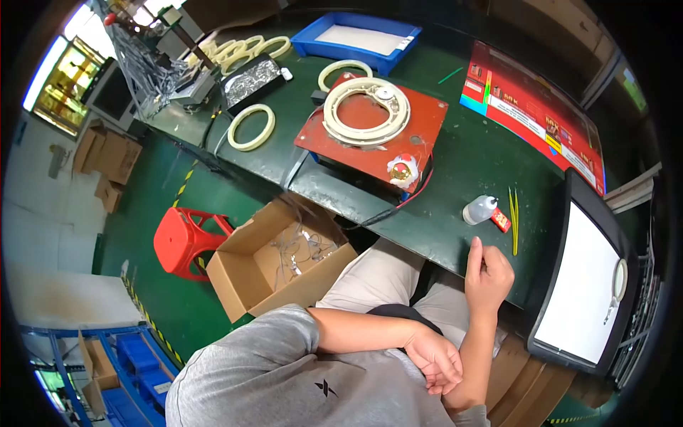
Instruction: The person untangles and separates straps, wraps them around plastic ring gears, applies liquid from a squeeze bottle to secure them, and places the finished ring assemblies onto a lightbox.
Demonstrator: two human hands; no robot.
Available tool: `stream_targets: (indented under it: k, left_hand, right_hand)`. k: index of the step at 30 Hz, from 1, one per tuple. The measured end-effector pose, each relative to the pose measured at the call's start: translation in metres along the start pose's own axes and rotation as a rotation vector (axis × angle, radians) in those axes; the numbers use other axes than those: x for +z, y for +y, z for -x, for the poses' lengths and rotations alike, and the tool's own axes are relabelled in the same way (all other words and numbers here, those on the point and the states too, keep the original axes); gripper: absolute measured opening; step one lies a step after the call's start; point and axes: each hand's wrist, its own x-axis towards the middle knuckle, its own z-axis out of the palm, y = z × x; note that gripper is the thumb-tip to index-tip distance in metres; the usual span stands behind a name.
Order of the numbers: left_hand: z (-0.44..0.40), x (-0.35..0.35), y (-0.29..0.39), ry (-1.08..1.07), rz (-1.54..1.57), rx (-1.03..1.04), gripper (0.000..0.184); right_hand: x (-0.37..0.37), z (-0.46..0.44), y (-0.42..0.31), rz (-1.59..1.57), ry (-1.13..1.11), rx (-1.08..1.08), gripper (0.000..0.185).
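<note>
My left hand (434, 359) lies across my body against my right forearm, its fingers loosely bent and holding nothing. Raised at the table's front edge is my right hand (489, 274), its fingers curled in and one digit pointing up, with nothing seen in it. Just beyond it are a small translucent bottle (479, 211), a red packet (501, 220) and yellow tweezers (514, 224). On a red board (420, 135) farther back rests a round cream ring assembly (366, 112), with a small gold and white part (403, 169) near the board's front corner.
Cream rings (251, 128), a foil-covered block (252, 82) and a blue tray (356, 43) are on the green table (455, 178). A red printed sheet (533, 107) lies back right. An open cardboard box (245, 274) with cables, a red stool (178, 242) and a white panel (580, 285) stand around.
</note>
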Motion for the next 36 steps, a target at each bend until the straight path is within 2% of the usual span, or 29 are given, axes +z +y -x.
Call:
stream_targets:
  k: [26, 32, 36]
  left_hand:
    - [0.004, 0.0, 0.0, -0.049, -0.087, 0.019, 0.037]
    - [0.004, -0.007, -0.006, -0.083, -0.059, 0.033, 0.037]
    - [0.008, -0.016, -0.013, -0.059, 0.008, 0.122, 0.034]
  right_hand:
    - [0.008, 0.003, -0.002, -0.019, 0.011, 0.03, 0.039]
    - [0.006, 0.005, -0.004, 0.025, -0.022, 0.027, 0.036]
    - [0.001, 0.004, -0.012, 0.021, -0.116, -0.007, 0.033]
